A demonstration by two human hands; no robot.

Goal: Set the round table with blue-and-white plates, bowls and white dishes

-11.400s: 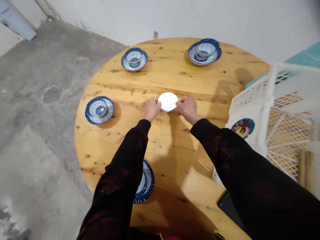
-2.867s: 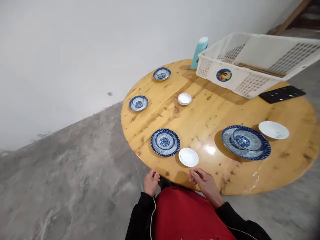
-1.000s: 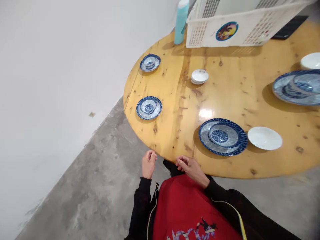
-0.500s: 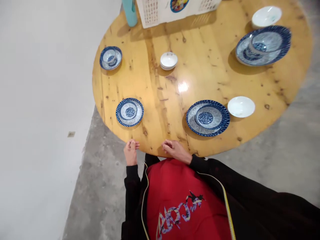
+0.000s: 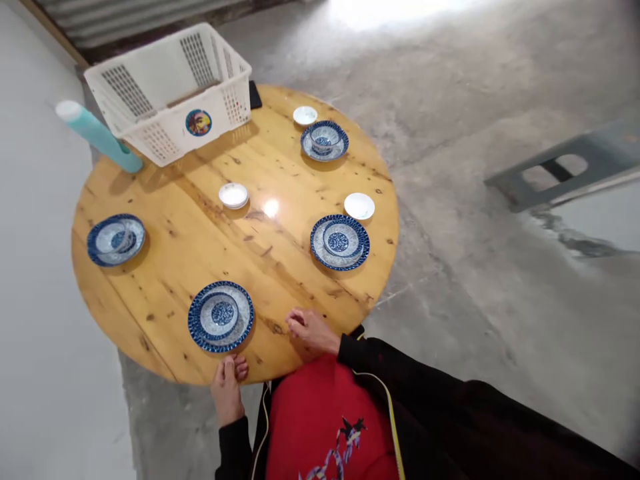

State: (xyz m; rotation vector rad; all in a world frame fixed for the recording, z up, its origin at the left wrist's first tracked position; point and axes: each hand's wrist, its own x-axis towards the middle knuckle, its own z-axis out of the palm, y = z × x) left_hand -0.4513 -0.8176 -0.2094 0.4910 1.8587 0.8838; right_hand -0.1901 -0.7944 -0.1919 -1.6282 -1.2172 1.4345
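My left hand rests at the near table edge, fingers curled in, with nothing seen in it. Just beyond it lies a blue-rimmed plate with a blue-and-white bowl on it. My right hand lies on the wooden tabletop by the edge, loosely closed, also with nothing visible in it. Beyond it to the right is another blue-rimmed plate bearing a patterned bowl. A small white dish sits behind that plate. Neither hand touches the tableware.
On the round wooden table are a white plastic basket, a light-blue bottle-like object and a dark flat object. White dishes stand mid-table. More plate-and-bowl sets sit left and far right. A grey structure stands right.
My view has swung to the right and upward, bringing the whole basket and more floor into sight. Both hands stay near the table edge, still curled; the plates and bowls keep their places.
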